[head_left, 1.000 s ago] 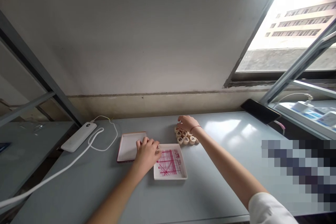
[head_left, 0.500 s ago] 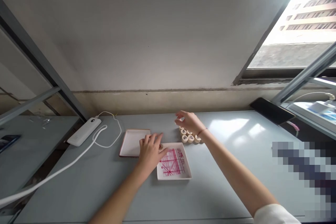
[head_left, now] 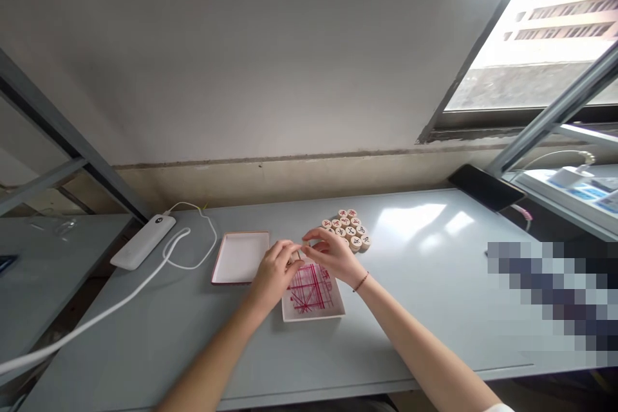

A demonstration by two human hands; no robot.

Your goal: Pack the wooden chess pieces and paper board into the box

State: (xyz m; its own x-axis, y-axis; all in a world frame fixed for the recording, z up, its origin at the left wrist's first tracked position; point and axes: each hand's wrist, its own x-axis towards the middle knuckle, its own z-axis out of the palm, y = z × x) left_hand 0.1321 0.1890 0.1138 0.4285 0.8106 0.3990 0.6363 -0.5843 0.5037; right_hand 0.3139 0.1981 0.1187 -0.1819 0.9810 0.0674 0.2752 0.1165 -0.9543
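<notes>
My left hand (head_left: 277, 267) curls over the far left corner of a white box (head_left: 313, 318) whose floor carries a red printed grid. A round wooden piece, partly hidden, shows between its thumb and fingers. My right hand (head_left: 333, 256) reaches in from the right with thumb and fingers pinched on a small pale Chinese chess piece (head_left: 305, 244), right beside the left fingertips. Behind the right hand stands a cluster of Chinese chess pieces (head_left: 350, 230), with red and black characters on top.
A shallow white lid (head_left: 241, 259) with a reddish edge lies left of the box. Farther left are a white power bank (head_left: 143, 243) and a thick white cable (head_left: 120, 304). A black phone-like slab (head_left: 485, 187) rests at the back right, near a metal frame post (head_left: 521, 136).
My right hand has moved from the cluster toward the left to the box's far edge, next to my left hand. More of the cluster shows. The left hand stays at the box corner.
</notes>
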